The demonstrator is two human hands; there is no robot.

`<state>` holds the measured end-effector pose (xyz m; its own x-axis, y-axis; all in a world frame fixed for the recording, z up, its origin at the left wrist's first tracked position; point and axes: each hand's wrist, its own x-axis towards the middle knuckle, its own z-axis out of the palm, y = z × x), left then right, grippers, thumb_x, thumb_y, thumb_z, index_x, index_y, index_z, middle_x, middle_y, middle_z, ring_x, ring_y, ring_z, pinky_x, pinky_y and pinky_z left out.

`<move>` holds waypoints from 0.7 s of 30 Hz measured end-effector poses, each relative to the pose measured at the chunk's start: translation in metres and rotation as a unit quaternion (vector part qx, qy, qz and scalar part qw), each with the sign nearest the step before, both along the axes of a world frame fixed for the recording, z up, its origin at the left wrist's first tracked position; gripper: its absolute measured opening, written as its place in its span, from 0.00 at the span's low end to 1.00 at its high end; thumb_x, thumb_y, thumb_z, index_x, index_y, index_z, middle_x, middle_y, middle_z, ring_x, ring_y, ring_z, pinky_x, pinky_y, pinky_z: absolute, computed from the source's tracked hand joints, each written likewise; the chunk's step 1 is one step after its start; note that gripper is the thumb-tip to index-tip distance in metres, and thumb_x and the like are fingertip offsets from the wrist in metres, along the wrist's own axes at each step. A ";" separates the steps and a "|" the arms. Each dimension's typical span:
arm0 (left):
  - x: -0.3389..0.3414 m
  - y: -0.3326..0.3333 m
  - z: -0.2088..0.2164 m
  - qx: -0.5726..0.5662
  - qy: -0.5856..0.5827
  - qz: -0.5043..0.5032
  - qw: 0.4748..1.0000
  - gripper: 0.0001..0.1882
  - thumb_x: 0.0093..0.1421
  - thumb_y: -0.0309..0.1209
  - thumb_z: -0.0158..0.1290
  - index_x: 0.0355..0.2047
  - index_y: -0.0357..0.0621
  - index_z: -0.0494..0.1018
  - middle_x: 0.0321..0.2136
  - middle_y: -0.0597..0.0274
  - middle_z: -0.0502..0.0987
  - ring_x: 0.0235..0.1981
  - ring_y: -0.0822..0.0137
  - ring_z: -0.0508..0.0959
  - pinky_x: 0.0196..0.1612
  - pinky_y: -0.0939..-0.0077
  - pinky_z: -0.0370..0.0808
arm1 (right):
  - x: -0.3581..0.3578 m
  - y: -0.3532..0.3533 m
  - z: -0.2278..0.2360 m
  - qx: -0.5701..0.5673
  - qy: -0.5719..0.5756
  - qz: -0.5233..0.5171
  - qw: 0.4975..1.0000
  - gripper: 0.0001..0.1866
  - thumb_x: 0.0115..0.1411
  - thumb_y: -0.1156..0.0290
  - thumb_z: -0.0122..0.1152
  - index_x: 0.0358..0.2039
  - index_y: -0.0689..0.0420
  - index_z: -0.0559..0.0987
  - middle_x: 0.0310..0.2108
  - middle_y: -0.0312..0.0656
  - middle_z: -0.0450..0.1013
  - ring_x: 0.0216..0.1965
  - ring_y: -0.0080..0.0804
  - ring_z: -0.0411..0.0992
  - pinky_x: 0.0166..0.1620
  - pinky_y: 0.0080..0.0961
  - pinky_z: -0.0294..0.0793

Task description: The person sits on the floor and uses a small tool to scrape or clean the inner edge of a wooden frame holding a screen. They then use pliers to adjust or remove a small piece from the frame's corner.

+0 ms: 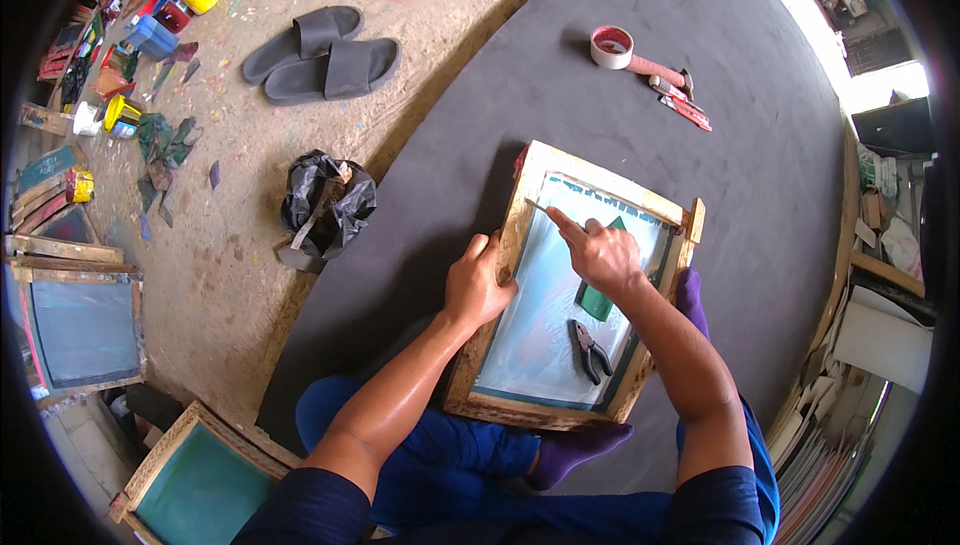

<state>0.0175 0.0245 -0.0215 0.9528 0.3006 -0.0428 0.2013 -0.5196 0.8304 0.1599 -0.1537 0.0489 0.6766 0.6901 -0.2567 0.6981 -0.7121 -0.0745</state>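
From where I stand, the right hand (607, 257) pinches a thin tool (537, 205), its index finger stretched along it, by the upper-left corner of the wooden frame (612, 177), just right of the picture's centre. The left hand (478, 285) clasps the left rail. A slip could tear the pale mesh (530, 330); tipping could send the loose pliers (590, 350) scraping across it.

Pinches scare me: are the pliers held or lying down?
Lying down: the pliers rest inside the wooden frame, untouched by left hand or right hand.
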 end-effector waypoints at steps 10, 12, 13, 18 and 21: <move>0.001 0.000 -0.001 0.005 -0.011 -0.001 1.000 0.35 0.44 0.26 0.67 0.55 0.27 0.74 0.41 0.47 0.75 0.40 0.44 0.83 0.41 0.55 0.82 | 0.003 -0.009 -0.030 0.211 0.141 -0.071 0.965 0.23 0.70 0.64 0.60 0.65 0.41 0.78 0.39 0.49 0.85 0.32 0.51 0.83 0.38 0.47 0.81; 0.002 0.000 -0.001 0.007 -0.017 -0.003 1.000 0.35 0.44 0.26 0.67 0.54 0.25 0.74 0.41 0.47 0.76 0.40 0.44 0.83 0.41 0.55 0.82 | 0.010 -0.015 -0.051 0.295 0.161 -0.045 0.941 0.23 0.70 0.64 0.60 0.66 0.41 0.78 0.36 0.50 0.84 0.31 0.51 0.83 0.37 0.46 0.82; 0.002 0.000 -0.002 0.006 -0.018 -0.004 1.000 0.35 0.44 0.26 0.67 0.54 0.26 0.74 0.41 0.47 0.76 0.40 0.44 0.83 0.41 0.55 0.82 | 0.013 -0.016 -0.056 0.337 0.171 -0.032 0.925 0.24 0.70 0.64 0.60 0.66 0.40 0.77 0.35 0.51 0.83 0.30 0.51 0.83 0.36 0.45 0.82; -0.003 0.003 -0.006 0.007 -0.017 -0.004 1.000 0.35 0.44 0.26 0.68 0.55 0.26 0.74 0.42 0.46 0.76 0.41 0.43 0.82 0.42 0.55 0.82 | 0.010 -0.007 -0.015 0.083 0.077 -0.013 0.994 0.23 0.71 0.63 0.59 0.66 0.40 0.78 0.35 0.46 0.85 0.28 0.50 0.83 0.35 0.44 0.82; -0.001 0.002 -0.003 0.010 -0.011 -0.006 1.000 0.36 0.44 0.27 0.69 0.55 0.26 0.74 0.41 0.46 0.76 0.41 0.44 0.82 0.42 0.56 0.82 | 0.018 -0.011 -0.018 0.105 0.114 -0.025 0.988 0.22 0.71 0.64 0.60 0.65 0.41 0.79 0.36 0.45 0.85 0.30 0.50 0.84 0.37 0.44 0.82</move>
